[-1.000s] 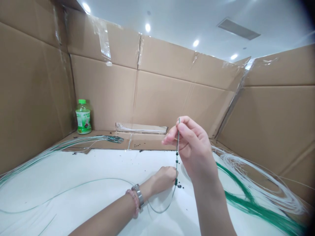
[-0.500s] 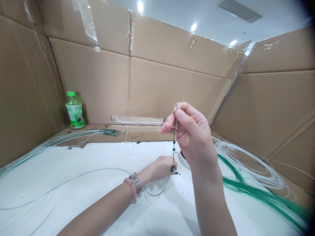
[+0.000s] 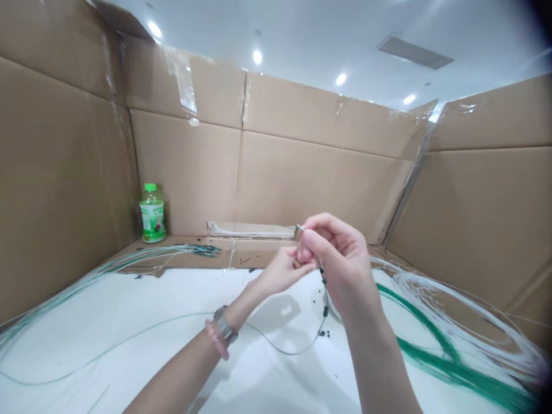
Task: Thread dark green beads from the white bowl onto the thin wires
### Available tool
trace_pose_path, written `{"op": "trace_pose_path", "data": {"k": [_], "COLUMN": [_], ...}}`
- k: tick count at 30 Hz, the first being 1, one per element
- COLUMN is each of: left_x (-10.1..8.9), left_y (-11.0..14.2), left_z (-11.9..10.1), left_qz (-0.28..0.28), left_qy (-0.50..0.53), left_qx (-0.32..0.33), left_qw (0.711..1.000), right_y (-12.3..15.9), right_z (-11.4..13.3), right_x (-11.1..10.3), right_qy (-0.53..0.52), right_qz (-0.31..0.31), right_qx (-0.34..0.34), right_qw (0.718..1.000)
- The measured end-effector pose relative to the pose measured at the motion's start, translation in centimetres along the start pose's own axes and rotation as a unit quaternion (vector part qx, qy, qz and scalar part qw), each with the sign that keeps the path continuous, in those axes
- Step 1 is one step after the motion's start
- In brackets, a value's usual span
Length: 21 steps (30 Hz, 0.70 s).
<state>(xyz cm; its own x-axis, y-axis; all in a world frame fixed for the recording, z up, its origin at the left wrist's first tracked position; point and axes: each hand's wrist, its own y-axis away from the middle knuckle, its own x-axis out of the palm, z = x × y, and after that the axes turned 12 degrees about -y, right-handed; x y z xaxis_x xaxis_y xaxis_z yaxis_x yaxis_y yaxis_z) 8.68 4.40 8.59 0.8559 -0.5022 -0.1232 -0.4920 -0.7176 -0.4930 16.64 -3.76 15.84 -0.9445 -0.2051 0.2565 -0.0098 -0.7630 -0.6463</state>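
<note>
Head view: my right hand (image 3: 342, 261) pinched the thin cord (image 3: 290, 353) near its tip. My left hand (image 3: 280, 273) met it, its grip unclear. Dark beads (image 3: 325, 311) hung on the cord, which looped leftward over the white table (image 3: 254, 385).

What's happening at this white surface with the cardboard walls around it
A person is working on a thin green cord with small dark pieces along it. The right hand pinches the cord, and the left hand is raised right beside those fingers; whether it grips anything is unclear. Loose dark bits lie on the white surface, and a green-capped bottle stands at the back left.
</note>
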Motion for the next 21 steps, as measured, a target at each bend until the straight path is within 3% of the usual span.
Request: {"op": "trace_pose_path", "data": {"k": [5,8,12,21], "left_x": [-3.8,-3.9,-3.2,-3.3], "left_y": [1.1,2.9,4.0,4.4], "left_z": [-6.8,-9.3,-10.3,-10.3], "left_qz": [-0.086,-0.07,-0.003,0.028], "left_qy": [0.046,0.149,0.213,0.206], "left_qx": [0.072,0.092,0.096,0.093], "left_qw": [0.993,0.982,0.972,0.974], "right_y": [0.7,1.4,2.3,3.4], "right_z": [0.5,0.8,1.4,1.4], "right_x": [0.9,1.8,2.7,3.6], "right_qy": [0.11,0.173,0.204,0.282], "right_qz": [-0.018,-0.044,-0.031,-0.073], "right_qx": [-0.066,-0.123,-0.188,-0.29], "right_qw": [0.992,0.976,0.96,0.912]}}
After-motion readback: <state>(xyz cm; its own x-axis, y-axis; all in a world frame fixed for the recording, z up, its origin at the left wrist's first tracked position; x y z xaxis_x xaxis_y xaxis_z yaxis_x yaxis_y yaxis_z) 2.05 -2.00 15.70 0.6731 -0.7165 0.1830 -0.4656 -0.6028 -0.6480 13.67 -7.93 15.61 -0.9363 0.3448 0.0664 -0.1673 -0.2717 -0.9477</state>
